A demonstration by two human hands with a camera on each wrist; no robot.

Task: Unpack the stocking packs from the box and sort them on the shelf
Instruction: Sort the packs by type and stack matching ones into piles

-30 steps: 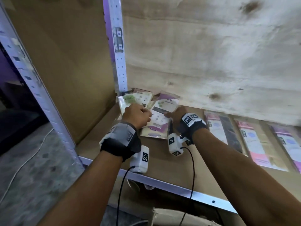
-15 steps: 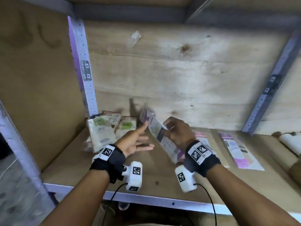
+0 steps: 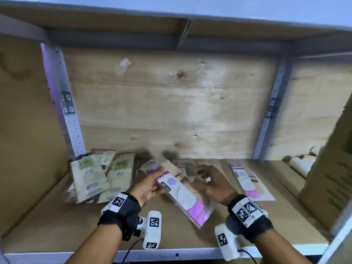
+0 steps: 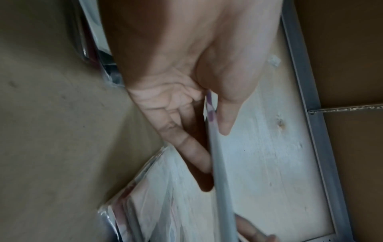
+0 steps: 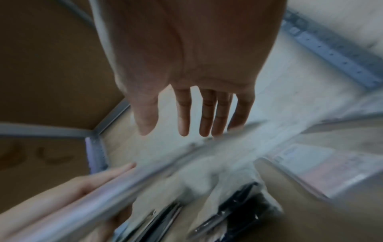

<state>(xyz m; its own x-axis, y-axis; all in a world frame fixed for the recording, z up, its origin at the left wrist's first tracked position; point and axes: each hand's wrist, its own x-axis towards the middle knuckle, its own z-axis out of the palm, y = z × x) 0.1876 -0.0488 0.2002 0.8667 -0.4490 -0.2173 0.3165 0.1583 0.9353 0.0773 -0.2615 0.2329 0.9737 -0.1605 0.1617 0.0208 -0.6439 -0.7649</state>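
The flat pink-and-white cellophane-wrapped stocking pack (image 3: 181,195) is held above the wooden shelf board (image 3: 57,225), pinched at its upper end by the left hand (image 3: 147,184). The right hand (image 3: 213,182) hovers alongside, fingers spread, holding nothing. The pack is judged light, flexible and slippery; an edge pinch is advised.

A stack of packs (image 3: 95,180) is piled at the shelf's (image 3: 47,225) back left corner; one pack (image 3: 182,195) is held mid-shelf, another pack (image 3: 249,180) is laid flat to its right, and rolls (image 3: 301,164) lie far right.
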